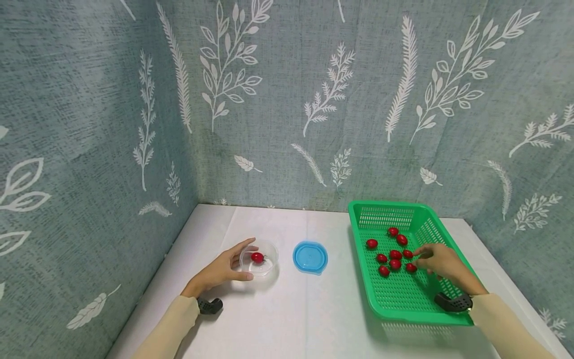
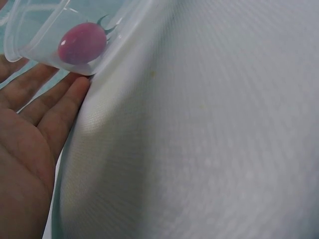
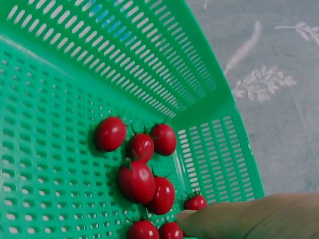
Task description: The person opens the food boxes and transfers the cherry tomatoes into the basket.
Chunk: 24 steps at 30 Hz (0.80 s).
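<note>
A clear plastic container [image 1: 270, 269] with a single cherry tomato [image 1: 257, 258] in it stands on the left of the table. My left hand [image 1: 220, 267] is beside it, fingers extended along its far left side and thumb toward its near edge. In the left wrist view, straight fingertips [image 2: 79, 85] lie right at the container's base. Over the right part of a green basket [image 1: 394, 310] reaches my right hand [image 1: 441, 262]. Its index finger and thumb are spread beside two cherry tomatoes [image 1: 407, 254], and several other tomatoes [image 1: 395, 265] lie on the basket floor.
A round blue lid [image 1: 310, 257] lies on the white-covered table [image 1: 287, 314] between container and basket. The basket's slotted walls rise around the tomatoes. Leaf-patterned grey-green cloth [image 1: 278, 124] hangs behind the table and along the left side.
</note>
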### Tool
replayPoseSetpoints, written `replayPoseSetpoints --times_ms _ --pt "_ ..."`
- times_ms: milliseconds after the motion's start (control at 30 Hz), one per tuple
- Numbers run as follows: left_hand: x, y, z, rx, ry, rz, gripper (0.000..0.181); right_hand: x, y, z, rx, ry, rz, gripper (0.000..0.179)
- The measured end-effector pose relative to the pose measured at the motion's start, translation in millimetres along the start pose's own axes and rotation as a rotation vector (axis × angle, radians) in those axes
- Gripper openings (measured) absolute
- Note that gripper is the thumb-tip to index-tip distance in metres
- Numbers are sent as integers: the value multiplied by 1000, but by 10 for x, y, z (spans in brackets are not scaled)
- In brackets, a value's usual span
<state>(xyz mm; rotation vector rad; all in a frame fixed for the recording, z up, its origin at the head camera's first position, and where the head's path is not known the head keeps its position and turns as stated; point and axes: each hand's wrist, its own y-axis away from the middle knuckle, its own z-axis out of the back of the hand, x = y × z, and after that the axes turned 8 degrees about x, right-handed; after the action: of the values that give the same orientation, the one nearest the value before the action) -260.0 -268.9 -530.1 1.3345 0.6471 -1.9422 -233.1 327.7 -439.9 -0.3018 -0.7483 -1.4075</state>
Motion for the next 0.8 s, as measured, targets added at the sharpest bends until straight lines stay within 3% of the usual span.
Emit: replayPoseSetpoints --times_ms 267,500,800 --pt "-23 21 -7 -2 16 12 107 233 5 -47 -50 57 77 38" --pt "-24 13 -4 0 5 -1 106 529 -30 -120 -87 41 156 35" --pt "-32 13 -11 7 13 -5 105 907 -132 -247 -61 -28 224 34"
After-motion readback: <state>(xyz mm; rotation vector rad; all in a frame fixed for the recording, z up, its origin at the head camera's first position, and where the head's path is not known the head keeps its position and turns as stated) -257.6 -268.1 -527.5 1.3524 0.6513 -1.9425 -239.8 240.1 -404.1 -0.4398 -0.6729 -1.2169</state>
